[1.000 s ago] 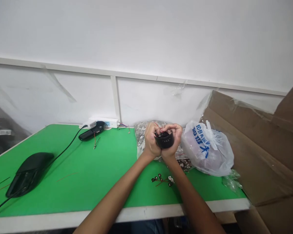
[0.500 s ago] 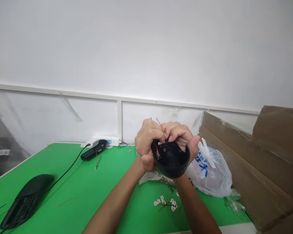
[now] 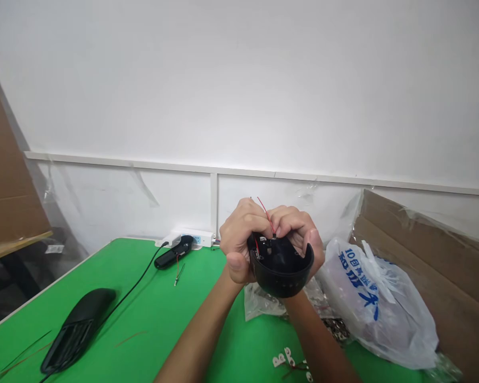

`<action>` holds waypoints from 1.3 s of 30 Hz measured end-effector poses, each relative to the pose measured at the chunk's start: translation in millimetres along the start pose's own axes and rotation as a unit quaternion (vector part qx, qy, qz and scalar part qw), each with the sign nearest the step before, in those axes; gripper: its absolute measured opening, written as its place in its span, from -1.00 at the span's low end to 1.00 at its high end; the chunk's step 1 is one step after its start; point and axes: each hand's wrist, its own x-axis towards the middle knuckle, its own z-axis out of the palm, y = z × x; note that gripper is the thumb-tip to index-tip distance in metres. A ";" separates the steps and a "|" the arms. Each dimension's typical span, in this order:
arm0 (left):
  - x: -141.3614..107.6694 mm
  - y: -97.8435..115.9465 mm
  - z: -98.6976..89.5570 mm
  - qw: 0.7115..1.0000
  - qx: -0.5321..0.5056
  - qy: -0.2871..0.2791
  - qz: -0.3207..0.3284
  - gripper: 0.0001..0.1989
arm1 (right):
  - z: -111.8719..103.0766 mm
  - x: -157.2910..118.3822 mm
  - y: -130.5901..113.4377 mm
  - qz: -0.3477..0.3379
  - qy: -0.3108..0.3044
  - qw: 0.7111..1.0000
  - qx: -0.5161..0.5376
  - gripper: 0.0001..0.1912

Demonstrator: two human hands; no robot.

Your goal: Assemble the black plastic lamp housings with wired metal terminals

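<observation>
I'm holding the black plastic housing (image 3: 281, 274) up above the green tabletop (image 3: 155, 340), my left hand (image 3: 241, 242) and right hand (image 3: 295, 231) closed around its rim, fingers (image 3: 289, 218) curled, tilting its hollow toward me so the red wire (image 3: 266, 214) stays within reach between them

Centre: a round plastic housing (image 3: 281, 279) between the left hand (image 3: 241, 239) and right hand (image 3: 295, 229), above the table (image 3: 155, 324).
Left: a curved plastic shell (image 3: 77, 331) on the table.
Back: a handset (image 3: 174, 252) against a power strip (image 3: 197, 239), by the wall (image 3: 263, 106).
Right: a carrier bag (image 3: 377, 311) on the table, before a cardboard sheet (image 3: 419, 250).
Front: wired terminals (image 3: 288, 361) on the table, beside a clear bag (image 3: 261, 303).
</observation>
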 end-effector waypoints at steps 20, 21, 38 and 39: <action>-6.7 -0.4 13.2 0.999 -0.010 0.027 -0.044 -0.34 | -11.3 2.1 -8.2 0.000 0.015 0.997 -0.072 -0.57; -6.8 -0.4 12.7 0.999 -0.008 0.021 -0.048 -0.33 | -11.4 1.7 -7.9 -0.004 0.016 0.997 -0.072 -0.57; -5.4 4.5 20.9 0.997 0.013 0.043 -0.065 -0.29 | -2.6 0.5 -9.5 -0.018 0.061 0.996 -0.061 -0.56; -5.6 4.5 20.5 0.997 0.007 0.044 -0.064 -0.29 | -1.6 0.8 -9.9 -0.020 0.063 0.996 -0.061 -0.56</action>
